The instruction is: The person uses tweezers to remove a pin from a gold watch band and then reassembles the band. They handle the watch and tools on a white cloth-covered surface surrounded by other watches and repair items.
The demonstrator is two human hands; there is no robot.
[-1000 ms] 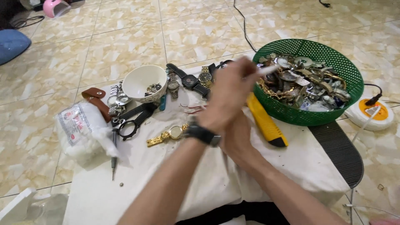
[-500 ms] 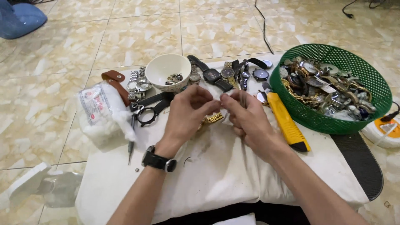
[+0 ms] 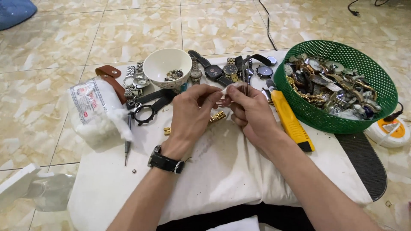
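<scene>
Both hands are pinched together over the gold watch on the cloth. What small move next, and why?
Probably lower the white wad, pinched between left hand and right hand, onto the gold watch just beneath: its band shows under the fingers, apparently untouched.

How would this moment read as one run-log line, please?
left hand: pinching white wad | right hand: pinching white wad | below: gold watch band

Clear cotton-wool bag (image 3: 96,112) (white label, red-blue print) at cloth's left edge
</scene>
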